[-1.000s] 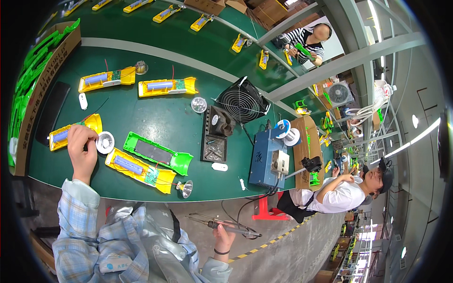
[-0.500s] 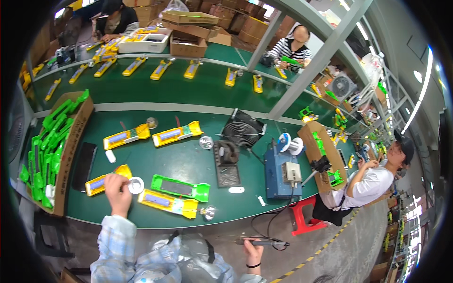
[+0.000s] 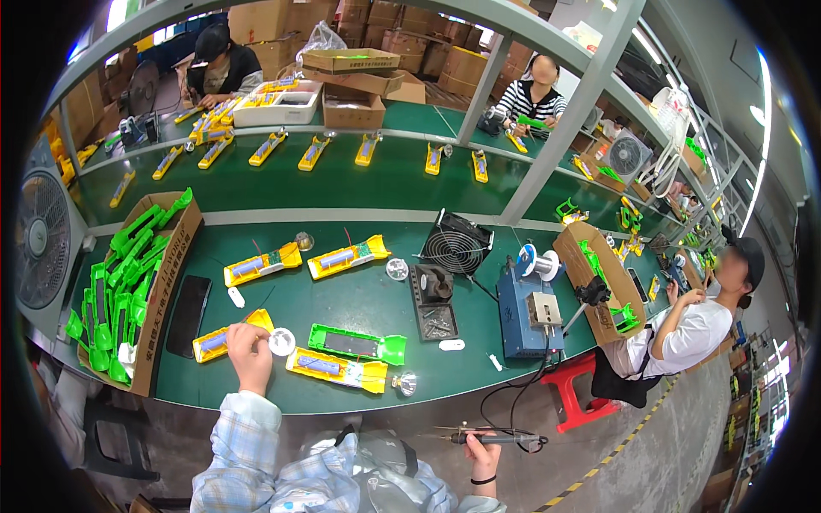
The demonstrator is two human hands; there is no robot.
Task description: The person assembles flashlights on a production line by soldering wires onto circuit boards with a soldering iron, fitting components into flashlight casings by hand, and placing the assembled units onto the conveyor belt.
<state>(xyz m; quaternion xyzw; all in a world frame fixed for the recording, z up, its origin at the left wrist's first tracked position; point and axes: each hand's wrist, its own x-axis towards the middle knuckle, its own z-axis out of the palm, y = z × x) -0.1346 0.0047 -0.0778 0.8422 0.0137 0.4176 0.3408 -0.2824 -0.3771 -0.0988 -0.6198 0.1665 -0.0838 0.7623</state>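
Two hands: both the person's own, entering from the near edge, well apart.
Left hand (image 3: 248, 349): curled on the near end of a yellow plastic flashlight half-shell (image 3: 229, 335) on the green bench top (image 3: 359, 295); fingers pinch something at its head, just beside a round silver reflector cup (image 3: 281, 342). Probably steadying the part for work at that end.
Right hand (image 3: 484, 451): closed round the dark handle of a slim soldering iron (image 3: 492, 439), held off the bench over the floor, tip pointing left; seemingly parked clear of the plastic.
Near right of left hand: green plastic shell (image 3: 357, 344) and second yellow shell with circuit board (image 3: 335, 369), laid side by side.
Far side: two more yellow shells; black fan (image 3: 457, 250); blue solder station (image 3: 528, 312).
Left: cardboard box of green shells (image 3: 162, 291).
Change: view has tilted up; the far bench and workers show more. Left hand remains on the same shell; iron remains low right.
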